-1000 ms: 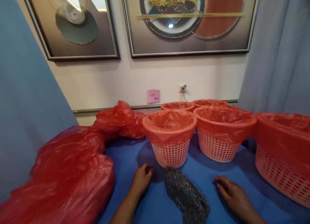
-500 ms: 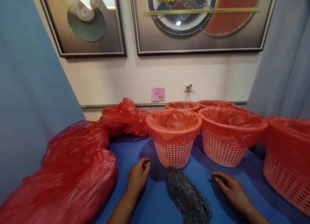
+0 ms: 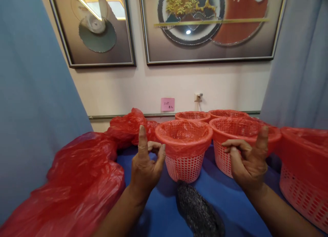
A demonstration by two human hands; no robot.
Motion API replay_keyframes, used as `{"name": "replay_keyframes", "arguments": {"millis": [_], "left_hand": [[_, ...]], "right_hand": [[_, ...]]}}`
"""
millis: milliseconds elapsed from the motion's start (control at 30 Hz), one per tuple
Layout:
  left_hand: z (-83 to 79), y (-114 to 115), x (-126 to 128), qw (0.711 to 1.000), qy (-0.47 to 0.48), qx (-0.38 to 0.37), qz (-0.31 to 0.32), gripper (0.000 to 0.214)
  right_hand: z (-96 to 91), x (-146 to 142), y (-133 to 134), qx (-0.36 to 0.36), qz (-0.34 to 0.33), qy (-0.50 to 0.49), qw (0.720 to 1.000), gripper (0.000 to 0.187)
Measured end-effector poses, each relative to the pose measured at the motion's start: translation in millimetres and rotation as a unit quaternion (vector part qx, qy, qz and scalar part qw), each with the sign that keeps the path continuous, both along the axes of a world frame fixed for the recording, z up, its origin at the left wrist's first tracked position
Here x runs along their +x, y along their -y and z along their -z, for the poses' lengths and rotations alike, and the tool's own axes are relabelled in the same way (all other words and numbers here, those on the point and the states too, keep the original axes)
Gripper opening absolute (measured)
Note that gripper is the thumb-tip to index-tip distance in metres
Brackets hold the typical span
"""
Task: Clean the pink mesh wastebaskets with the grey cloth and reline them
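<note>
My left hand (image 3: 147, 165) is raised above the table with its index finger pointing up and the thumb apart; it holds nothing. On the other side, my right hand (image 3: 248, 161) is held up the same way, in front of a lined basket (image 3: 237, 160), also with nothing in it. Between my forearms a long black, speckled, crumpled bundle (image 3: 198, 209) lies on the blue table cover (image 3: 164, 209); its material is unclear. Its far end reaches the foot of a pink perforated basket (image 3: 184, 167) lined with a red plastic bag. Neither hand touches the bundle.
Red plastic bags (image 3: 84, 182) are heaped along the left side. Another lined basket (image 3: 304, 185) stands at the right, with more basket rims (image 3: 193, 115) behind. A pink note (image 3: 167, 104), a socket (image 3: 198, 97) and framed pictures are on the wall. Blue curtains hang at both sides.
Both hands have risen from low over the table, and each index finger now points upward. The bundle and baskets have stayed in place; the view has tilted slightly up.
</note>
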State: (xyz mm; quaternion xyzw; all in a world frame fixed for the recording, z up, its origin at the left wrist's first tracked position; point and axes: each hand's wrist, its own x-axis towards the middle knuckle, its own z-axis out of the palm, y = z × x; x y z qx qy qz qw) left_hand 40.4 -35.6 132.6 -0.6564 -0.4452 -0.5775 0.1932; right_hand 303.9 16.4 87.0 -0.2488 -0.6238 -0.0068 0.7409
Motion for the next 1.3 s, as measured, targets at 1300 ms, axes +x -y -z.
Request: {"name": "replay_keyframes", "arguments": {"millis": [1300], "left_hand": [[-11.5,-62.0,-31.8,0.968,0.105,-0.223,-0.038,0.095]], "right_hand": [[-25.6,-5.9,-84.5,-0.224,0.064,0.035,0.972,0.092]]}}
